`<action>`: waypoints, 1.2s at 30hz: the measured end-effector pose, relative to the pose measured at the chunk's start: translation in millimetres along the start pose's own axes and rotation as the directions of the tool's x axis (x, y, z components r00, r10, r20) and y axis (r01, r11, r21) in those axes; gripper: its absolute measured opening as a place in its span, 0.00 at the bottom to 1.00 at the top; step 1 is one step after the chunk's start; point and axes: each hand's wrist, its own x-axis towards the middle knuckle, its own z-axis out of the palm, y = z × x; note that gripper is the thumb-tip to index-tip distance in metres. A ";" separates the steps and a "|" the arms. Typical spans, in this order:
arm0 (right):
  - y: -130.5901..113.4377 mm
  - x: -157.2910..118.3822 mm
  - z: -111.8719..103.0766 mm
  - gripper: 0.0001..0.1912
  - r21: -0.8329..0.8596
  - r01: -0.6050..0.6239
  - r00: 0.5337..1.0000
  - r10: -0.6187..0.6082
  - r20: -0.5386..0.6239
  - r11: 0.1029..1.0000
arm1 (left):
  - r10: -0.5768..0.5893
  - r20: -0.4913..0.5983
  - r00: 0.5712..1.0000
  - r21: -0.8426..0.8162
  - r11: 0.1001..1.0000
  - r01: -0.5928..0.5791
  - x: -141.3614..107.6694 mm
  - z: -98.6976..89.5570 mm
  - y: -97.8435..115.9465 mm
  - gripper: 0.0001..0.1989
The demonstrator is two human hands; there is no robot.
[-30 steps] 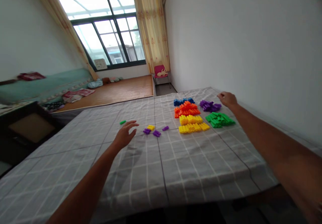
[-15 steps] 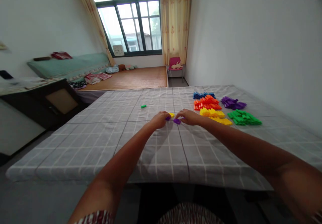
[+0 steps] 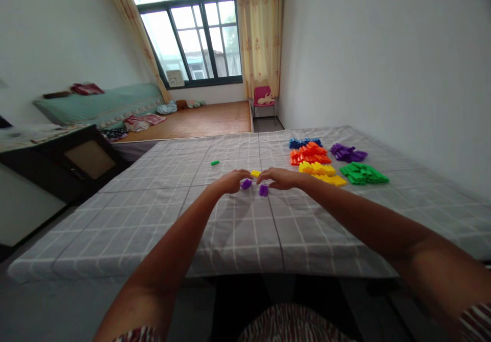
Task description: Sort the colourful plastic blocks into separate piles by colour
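Two small purple plastic blocks lie on the checked cloth: the left purple block [image 3: 246,184] just under the fingers of my left hand [image 3: 232,181], the right purple block [image 3: 263,191] just below the fingertips of my right hand [image 3: 283,178]. Between the two hands, slightly farther away, is a yellow block [image 3: 255,173]. The fingertips of both hands come close to its ends; whether they touch it I cannot tell. Thumb and fingers stand apart on each hand, and neither seems to grip anything. Off to the left a single green block [image 3: 215,163] rests alone.
Sorted heaps lie to the right: blue blocks [image 3: 305,143], orange blocks [image 3: 310,153], yellow blocks [image 3: 318,169], purple blocks [image 3: 348,152] and green blocks [image 3: 363,173]. The checked cloth [image 3: 153,224] covers the table. Beyond are a bed [image 3: 207,119], a pink chair [image 3: 264,96] and a dark cabinet [image 3: 92,152].
Both purple blocks have left my fingers and now lie on the cloth. My hands have opened and reached toward the yellow block. The view has shifted slightly.
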 end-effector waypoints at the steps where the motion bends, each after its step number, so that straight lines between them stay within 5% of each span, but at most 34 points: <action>1: 0.8 1.5 4.0 0.24 -0.010 0.054 0.998 -0.054 0.014 0.999 | 0.025 0.021 0.999 -0.017 1.000 -0.025 1.3 1.2 1.8 0.21; 6: -2.1 1.0 18.1 0.17 -0.076 0.055 0.997 -0.051 0.051 0.996 | -0.078 -0.034 0.996 0.107 0.991 0.081 3.5 16.0 5.8 0.17; 10: -6.0 -10.3 16.7 0.16 -0.078 -0.049 0.995 0.041 -0.091 0.996 | -0.083 -0.058 0.995 0.052 0.995 0.086 6.5 28.0 1.7 0.26; 16: -11.9 -30.3 16.8 0.16 -0.056 -0.081 0.990 0.073 -0.121 0.995 | -0.076 0.025 0.997 0.040 0.996 0.074 20.9 31.0 7.3 0.25; 21: 15.7 -70.3 -21.0 0.15 0.113 -0.128 0.944 0.156 -0.289 0.985 | -0.026 0.108 0.994 0.146 0.989 0.010 22.1 29.7 14.8 0.23; 23: 48.2 -103.3 -49.5 0.15 0.172 -0.278 0.849 0.325 -0.415 0.945 | -0.030 0.120 0.992 0.178 0.984 0.009 18.6 29.5 15.0 0.22; 25: 89.2 -146.2 -76.0 0.17 0.227 -0.486 0.647 0.522 -0.556 0.844 | -0.019 0.126 0.992 0.186 0.982 -0.005 14.4 28.7 15.0 0.21; 27: 131.2 -192.2 -93.6 0.15 0.307 -0.675 0.397 0.681 -0.616 0.671 | -0.005 0.127 0.992 0.180 0.984 -0.018 11.1 27.6 15.8 0.21; 28: 150.4 -213.4 -97.8 0.12 0.326 -0.732 0.318 0.723 -0.614 0.598 | -0.004 0.123 0.992 0.176 0.984 -0.018 10.2 27.1 16.5 0.22; 30: 182.6 -246.4 -97.7 0.08 0.334 -0.818 0.226 0.796 -0.561 0.467 | -0.004 0.116 0.993 0.172 0.985 -0.016 10.3 26.7 18.0 0.22; 33: 214.8 -266.0 -84.8 0.10 0.275 -0.904 0.150 0.846 -0.512 0.327 | -0.011 0.093 0.996 0.166 0.986 -0.005 13.7 27.7 19.5 0.22; 36: 232.4 -262.3 -73.4 0.12 0.193 -0.940 0.140 0.834 -0.534 0.282 | -0.006 0.078 0.997 0.153 0.988 -0.006 17.5 29.1 20.8 0.21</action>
